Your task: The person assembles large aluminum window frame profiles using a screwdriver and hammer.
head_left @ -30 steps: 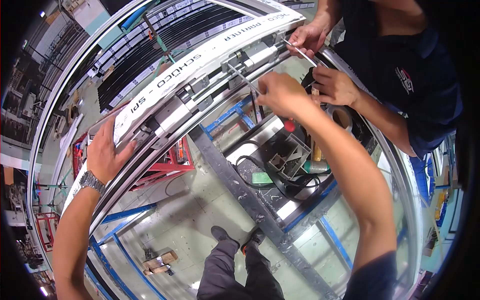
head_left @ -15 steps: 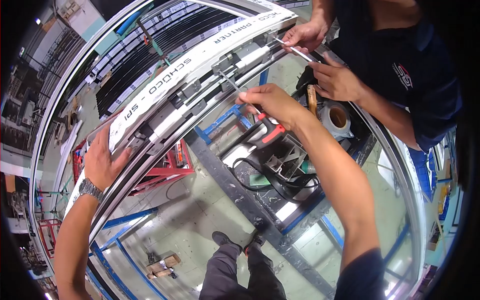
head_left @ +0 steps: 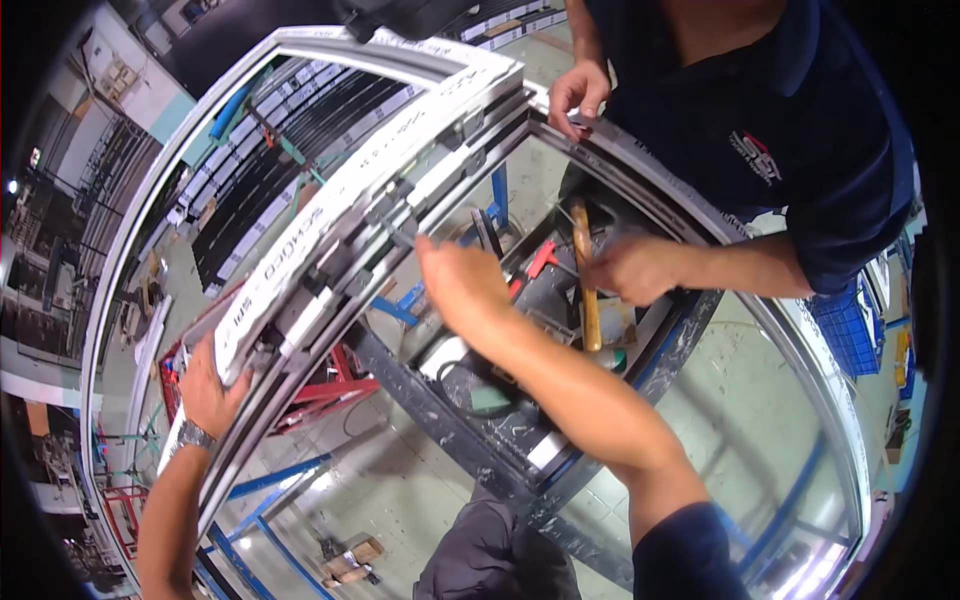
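Observation:
A white aluminium frame (head_left: pixel 455 90) with printed film runs diagonally before me, metal fittings (head_left: pixel 305 305) along its inner channel. My left hand (head_left: pixel 212 388) rests with fingers apart on the frame's lower left part. My right hand (head_left: pixel 462 280) is closed beside the fittings in the middle; a grey tool shaft shows at its fingertips, its handle hidden. Across the frame, a co-worker in a dark shirt (head_left: pixel 740 110) has one hand (head_left: pixel 580 97) by the frame corner. The co-worker's other hand, blurred, is at a wooden-handled tool (head_left: pixel 583 270) over the tray.
Below the frame, a dark tray (head_left: pixel 545 455) on a dark bench holds a red-handled tool (head_left: pixel 543 260) and other parts. A red rack (head_left: pixel 325 390) and blue stands (head_left: pixel 275 480) stand lower left. Wood pieces (head_left: pixel 352 562) lie on the floor.
The view has shifted. My right hand has moved down-left along the fittings. The co-worker's hands have parted, one reaching down to the wooden-handled tool, and their thin rod is out of sight.

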A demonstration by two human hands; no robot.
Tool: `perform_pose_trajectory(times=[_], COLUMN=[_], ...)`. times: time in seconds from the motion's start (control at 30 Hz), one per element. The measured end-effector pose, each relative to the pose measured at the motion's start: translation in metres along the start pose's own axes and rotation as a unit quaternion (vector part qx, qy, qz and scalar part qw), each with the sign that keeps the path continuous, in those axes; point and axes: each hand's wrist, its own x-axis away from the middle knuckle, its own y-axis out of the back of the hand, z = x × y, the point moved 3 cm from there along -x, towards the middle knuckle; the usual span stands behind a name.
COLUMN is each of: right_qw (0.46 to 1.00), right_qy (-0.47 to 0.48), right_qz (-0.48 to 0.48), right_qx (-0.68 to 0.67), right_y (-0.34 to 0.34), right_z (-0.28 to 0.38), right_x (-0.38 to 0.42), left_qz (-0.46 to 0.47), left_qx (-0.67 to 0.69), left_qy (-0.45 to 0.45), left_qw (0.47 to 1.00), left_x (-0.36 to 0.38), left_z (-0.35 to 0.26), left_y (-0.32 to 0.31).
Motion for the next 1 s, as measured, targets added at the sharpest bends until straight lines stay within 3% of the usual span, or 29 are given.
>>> perform_pose_trajectory(times=[0.13,0.23,0.33,0.47,0.6,0.63,0.7,0.8,0.93,1.0], right_qw=[0.977,0.907,0.954,0.966,0.897,0.856,0.82,0.764,0.782,0.823], right_qy=[-0.068,-0.074,-0.103,-0.043,-0.035,-0.061,-0.052,-0.125,-0.133,-0.122], right_qz=[0.119,0.25,0.187,0.149,0.161,0.205,0.167,0.193,0.171,0.119], right_qx=[-0.162,-0.331,-0.209,-0.208,-0.41,-0.471,-0.544,-0.602,-0.584,-0.541], right_y=[-0.018,-0.008,-0.006,-0.011,-0.031,-0.028,-0.039,-0.037,-0.026,-0.04], right_z=[-0.012,-0.015,-0.016,-0.023,-0.032,-0.034,-0.033,-0.035,-0.038,-0.036], right_x=[-0.024,-0.034,-0.034,-0.039,-0.033,-0.032,-0.033,-0.032,-0.03,-0.029], left_qz=[0.023,0.009,0.011,0.036,0.016,0.015,0.012,0.021,0.048,0.042], left_qx=[0.007,-0.004,0.003,0.023,0.004,0.005,0.004,0.032,0.035,0.011], left_qy=[0.033,0.015,0.012,0.011,0.002,0.0,-0.002,0.02,0.042,0.038], left_qw=[0.999,1.0,1.0,0.999,1.0,1.0,1.0,0.999,0.997,0.998], left_x=[-0.003,-0.002,0.003,-0.004,0.002,0.003,0.002,0.0,-0.002,0.006], left_z=[-0.002,0.002,0.01,0.002,0.011,0.013,0.012,0.007,0.01,0.023], left_y=[0.001,-0.003,-0.009,-0.003,-0.009,-0.011,-0.01,-0.009,-0.008,-0.014])
